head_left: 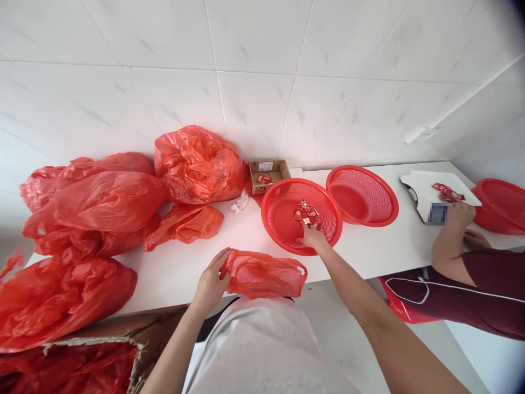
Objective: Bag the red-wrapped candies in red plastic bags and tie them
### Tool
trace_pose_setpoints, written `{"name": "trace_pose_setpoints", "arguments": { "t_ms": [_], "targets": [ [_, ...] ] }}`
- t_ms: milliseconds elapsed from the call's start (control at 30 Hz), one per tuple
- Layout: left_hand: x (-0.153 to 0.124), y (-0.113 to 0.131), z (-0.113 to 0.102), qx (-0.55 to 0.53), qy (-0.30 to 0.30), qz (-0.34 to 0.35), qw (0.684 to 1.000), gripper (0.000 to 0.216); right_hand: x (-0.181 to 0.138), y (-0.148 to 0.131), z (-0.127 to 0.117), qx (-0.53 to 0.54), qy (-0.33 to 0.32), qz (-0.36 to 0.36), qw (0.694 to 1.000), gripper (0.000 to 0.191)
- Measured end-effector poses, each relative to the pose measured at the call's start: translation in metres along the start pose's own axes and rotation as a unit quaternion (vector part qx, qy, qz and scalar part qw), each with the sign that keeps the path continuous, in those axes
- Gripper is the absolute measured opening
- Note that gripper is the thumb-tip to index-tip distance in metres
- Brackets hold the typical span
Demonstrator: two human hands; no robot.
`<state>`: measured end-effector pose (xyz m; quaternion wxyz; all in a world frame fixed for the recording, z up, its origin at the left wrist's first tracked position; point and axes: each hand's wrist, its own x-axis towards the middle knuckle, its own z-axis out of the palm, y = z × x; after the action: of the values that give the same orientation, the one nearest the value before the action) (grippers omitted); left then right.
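My left hand [211, 282] grips one end of a thin red plastic bag [262, 273], fingers closed on its edge. The bag hangs over the table's front edge, close to my body, with its mouth partly spread. My right hand [314, 236] reaches down into a round red plastic basket [268, 219]. Its thumb is stretched out apart from the fingers, whose tips touch small red wrapped packets [303, 207] with gold and white print. The packets lie in a loose pile on the basket's far right side; some are partly hidden by my hand.
Beside my basket stands a second red basket [363, 197]. A small cardboard box [268, 172] holds a few red packets. Full red bags [200, 164] crowd the table's left. At right, a co-worker's hand [459, 216] rests near packets on a white scale [426, 183]. A carton [159, 328] stands below.
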<state>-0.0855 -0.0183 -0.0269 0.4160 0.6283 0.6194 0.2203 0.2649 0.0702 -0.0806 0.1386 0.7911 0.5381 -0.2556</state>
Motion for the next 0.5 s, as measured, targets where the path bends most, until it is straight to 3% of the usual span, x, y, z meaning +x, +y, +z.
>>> {"name": "trace_pose_setpoints", "arguments": {
  "t_ms": [167,333,500],
  "targets": [
    [-0.004,0.009,-0.003,-0.088,-0.017,-0.037,0.995,0.069,0.016,-0.002,0.023,-0.011,0.003,-0.019,1.0,0.066],
    [-0.006,0.016,-0.003,-0.2,-0.027,-0.07,0.977,0.071,0.035,0.012,0.01,-0.001,0.044,-0.002,0.999,0.057],
    [-0.008,0.028,-0.001,-0.384,-0.053,-0.091,0.917,0.075,0.056,0.02,0.004,0.01,0.038,0.009,0.999,0.056]
  ]
}}
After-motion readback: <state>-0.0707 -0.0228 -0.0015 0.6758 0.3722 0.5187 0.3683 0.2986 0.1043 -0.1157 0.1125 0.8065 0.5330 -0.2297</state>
